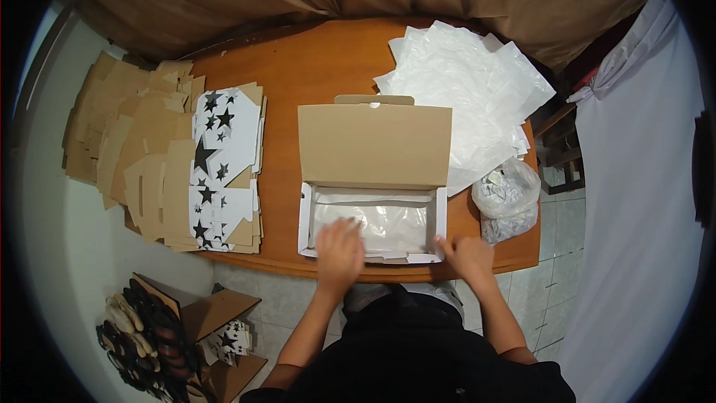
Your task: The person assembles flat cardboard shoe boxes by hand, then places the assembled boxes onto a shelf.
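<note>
In front of me stands an open cardboard box [375,145], white at the rim and brown inside the raised lid. White tissue paper [395,224] with a slight sheen lines its bottom. My left hand [341,254] reaches over the near wall at the left, fingers extended and a little blurred on the paper. It holds nothing that I can see. At the near right corner, my right hand [470,257] has its fingers curled, with the thumb against the box's right wall.
Flat brown cardboard pieces [142,127] and white star-patterned ones [224,134] are piled at the left of the wooden table [283,67]. White paper sheets [462,67] and a clear plastic bag [507,201] lie right. Sandals or shoes [145,336] sit below left.
</note>
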`<action>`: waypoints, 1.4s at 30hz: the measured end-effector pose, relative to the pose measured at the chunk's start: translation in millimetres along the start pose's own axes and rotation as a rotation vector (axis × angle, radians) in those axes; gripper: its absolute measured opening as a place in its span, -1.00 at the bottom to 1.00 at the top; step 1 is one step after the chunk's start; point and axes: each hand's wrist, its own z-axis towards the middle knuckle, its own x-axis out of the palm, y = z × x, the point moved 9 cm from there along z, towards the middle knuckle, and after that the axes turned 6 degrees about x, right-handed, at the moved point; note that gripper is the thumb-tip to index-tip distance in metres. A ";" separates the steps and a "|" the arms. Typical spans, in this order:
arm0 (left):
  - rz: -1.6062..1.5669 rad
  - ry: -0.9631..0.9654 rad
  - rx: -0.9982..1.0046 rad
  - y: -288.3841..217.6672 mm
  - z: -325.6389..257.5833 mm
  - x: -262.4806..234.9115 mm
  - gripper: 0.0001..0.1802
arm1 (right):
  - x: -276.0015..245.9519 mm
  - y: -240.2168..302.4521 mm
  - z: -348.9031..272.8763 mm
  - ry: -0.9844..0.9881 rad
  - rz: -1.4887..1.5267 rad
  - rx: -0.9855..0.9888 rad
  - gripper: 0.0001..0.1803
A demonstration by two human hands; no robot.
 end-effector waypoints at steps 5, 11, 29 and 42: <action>0.145 -0.073 -0.321 79.1 -23.3 -40.8 -0.62 | -90.6 40.5 36.1 -0.433 0.228 -0.273 -0.67; 0.141 0.444 -0.534 116.7 -50.1 -6.4 -0.61 | -115.6 119.5 102.1 -0.660 0.153 -0.582 -0.53; -0.152 0.059 -0.400 102.5 -46.2 -27.4 -0.54 | -154.4 127.7 13.3 -0.670 0.315 -0.627 -0.85; 0.267 -0.357 0.578 49.3 2.3 -91.0 -0.57 | -82.9 122.0 -78.7 -0.691 0.187 -0.690 -0.71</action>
